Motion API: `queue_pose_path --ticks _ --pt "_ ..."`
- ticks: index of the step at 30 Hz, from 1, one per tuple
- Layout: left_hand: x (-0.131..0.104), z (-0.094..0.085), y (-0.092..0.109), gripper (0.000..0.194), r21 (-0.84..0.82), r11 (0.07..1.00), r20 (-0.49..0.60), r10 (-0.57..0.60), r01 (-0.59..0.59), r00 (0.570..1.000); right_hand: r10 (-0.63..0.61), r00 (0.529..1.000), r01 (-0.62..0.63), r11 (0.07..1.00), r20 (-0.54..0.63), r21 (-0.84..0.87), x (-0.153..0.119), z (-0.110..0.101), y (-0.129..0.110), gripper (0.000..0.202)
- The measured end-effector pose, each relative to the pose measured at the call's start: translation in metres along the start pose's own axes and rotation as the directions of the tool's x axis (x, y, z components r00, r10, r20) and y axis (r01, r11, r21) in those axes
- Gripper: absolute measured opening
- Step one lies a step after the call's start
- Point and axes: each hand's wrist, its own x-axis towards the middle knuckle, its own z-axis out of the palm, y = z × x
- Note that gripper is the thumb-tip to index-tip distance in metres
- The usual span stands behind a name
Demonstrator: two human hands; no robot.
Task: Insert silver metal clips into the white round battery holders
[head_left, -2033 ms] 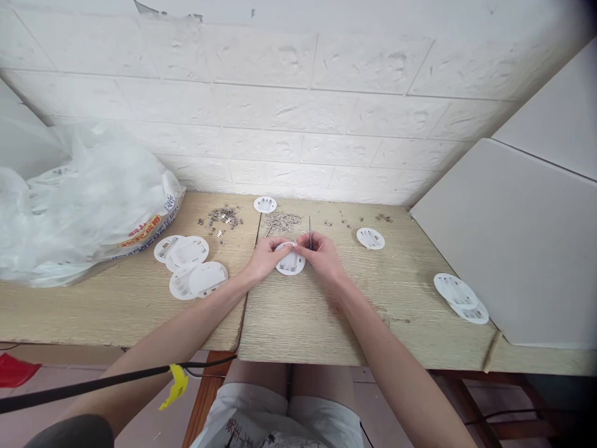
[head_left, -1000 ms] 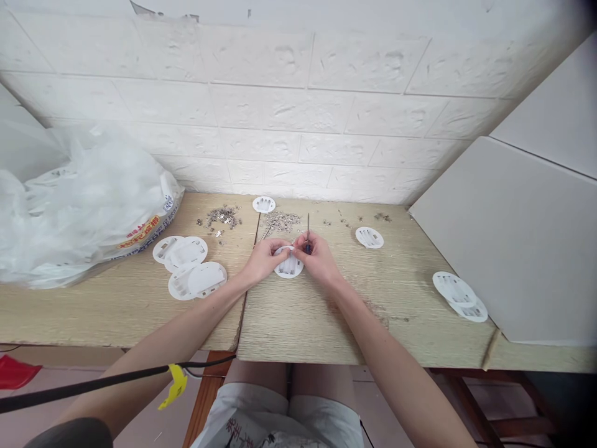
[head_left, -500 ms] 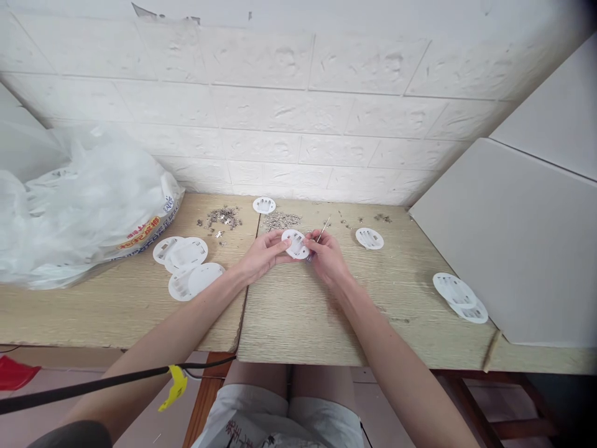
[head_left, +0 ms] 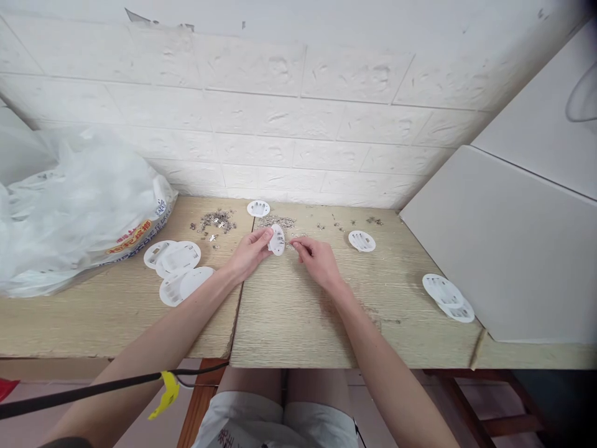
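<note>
My left hand (head_left: 254, 252) holds a round white plastic battery cover (head_left: 277, 240) by its left edge, tilted on its side, with slots and small metal contacts on its face. Just right of it, my right hand (head_left: 318, 258) is closed in a pinch on a thin metal tool (head_left: 288, 243), whose tip points at the cover; its exact kind is too small to make out. Behind both hands lies a pile of small metal contacts (head_left: 277, 221), partly hidden by the cover. One more white cover (head_left: 258, 208) lies beyond that pile.
Several white covers (head_left: 184, 256) overlap on the left. A single cover (head_left: 362, 241) lies right of my right hand, and two stacked ones (head_left: 442, 290) are farther right. Dark metal pieces (head_left: 218, 220) form another pile. A full plastic bag (head_left: 93, 205) and grey panel (head_left: 508, 249) flank the table.
My hands have moved apart. The cover has turned onto its side in my left hand, and my right hand has let go of its edge, with the thin tool now pointing toward it.
</note>
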Motion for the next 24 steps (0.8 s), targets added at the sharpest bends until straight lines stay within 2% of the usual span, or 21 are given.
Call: queue_pose_path --ticks 11,24 --pt "0.000 0.001 -0.003 0.034 0.067 0.998 0.004 0.018 -0.018 1.000 -0.011 0.999 0.003 0.979 -0.036 -0.204 -0.001 0.000 0.001 0.023" --pt "-0.004 0.006 -0.001 0.035 0.123 0.992 -0.004 0.004 -0.004 1.000 0.007 0.992 -0.047 0.946 -0.124 -0.320 -0.007 0.000 -0.010 0.019"
